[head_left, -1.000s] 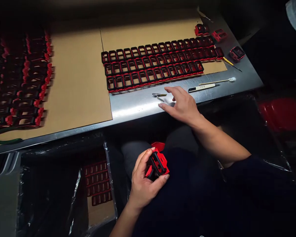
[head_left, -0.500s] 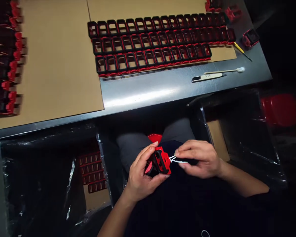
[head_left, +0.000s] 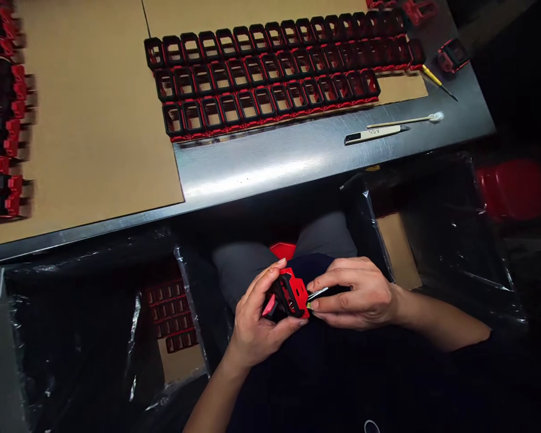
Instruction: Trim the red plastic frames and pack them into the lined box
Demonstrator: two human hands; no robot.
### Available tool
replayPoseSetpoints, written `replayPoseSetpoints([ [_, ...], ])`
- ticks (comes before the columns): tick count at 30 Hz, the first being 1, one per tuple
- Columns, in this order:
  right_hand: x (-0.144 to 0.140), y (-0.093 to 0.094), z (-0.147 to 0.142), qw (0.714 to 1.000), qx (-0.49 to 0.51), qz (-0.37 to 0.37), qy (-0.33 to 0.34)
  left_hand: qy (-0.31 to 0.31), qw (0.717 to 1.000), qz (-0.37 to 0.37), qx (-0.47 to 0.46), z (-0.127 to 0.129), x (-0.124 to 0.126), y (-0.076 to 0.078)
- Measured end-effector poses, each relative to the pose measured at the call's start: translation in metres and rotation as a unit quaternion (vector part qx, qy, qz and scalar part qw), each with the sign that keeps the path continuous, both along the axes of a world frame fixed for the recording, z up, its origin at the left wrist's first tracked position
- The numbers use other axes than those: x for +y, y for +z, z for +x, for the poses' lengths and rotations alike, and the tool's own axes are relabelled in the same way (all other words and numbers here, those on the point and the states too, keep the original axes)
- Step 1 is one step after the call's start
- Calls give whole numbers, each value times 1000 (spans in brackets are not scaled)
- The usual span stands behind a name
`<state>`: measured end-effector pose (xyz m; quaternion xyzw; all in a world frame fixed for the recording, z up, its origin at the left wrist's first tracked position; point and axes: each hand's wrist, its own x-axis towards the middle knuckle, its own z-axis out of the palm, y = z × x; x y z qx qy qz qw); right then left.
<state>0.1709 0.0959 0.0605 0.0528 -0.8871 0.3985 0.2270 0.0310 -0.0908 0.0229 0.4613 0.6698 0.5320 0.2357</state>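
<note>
My left hand [head_left: 258,319] is wrapped round a red and black plastic housing [head_left: 294,293], held above my lap with its red face turned to the right. At that red face, my right hand [head_left: 358,293] pinches what look like slim, shiny tweezers [head_left: 318,294]. Their tips are hidden at the housing's edge. A tiny yellow-green spot shows by the right thumb; I cannot make out what it is.
On the metal table [head_left: 261,168], rows of similar black and red housings [head_left: 229,108] stand on cardboard [head_left: 94,120]. Nearby lie a white craft knife [head_left: 373,135], a cotton swab [head_left: 406,121] and a yellow-handled tool [head_left: 433,76]. Plastic-lined bins [head_left: 90,325] flank my legs.
My right hand has come left, its fingers closer to the housing, and the tool's prongs now show less spread. My left hand keeps its hold. The camera view has shifted slightly.
</note>
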Motion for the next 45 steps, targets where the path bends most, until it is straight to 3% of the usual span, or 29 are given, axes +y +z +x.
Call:
replayPoseSetpoints([
  [11, -2, -2, 1, 1000, 2, 6, -2, -1, 1000, 9, -5, 0, 0, -3],
  [25, 0, 10, 0, 998, -52, 21, 42, -5, 995, -13, 95, -4, 0, 3],
  [36, -5, 9, -1, 998, -15, 26, 59, 9, 996, -35, 76, -2, -1, 4],
  [40, -3, 6, -8, 1000, -13, 16, 19, 39, 998, -36, -25, 3, -5, -2],
  [45, 40, -8, -49, 982, -22, 4, -189, 59, 952, 44, -296, 11, -8, -3],
])
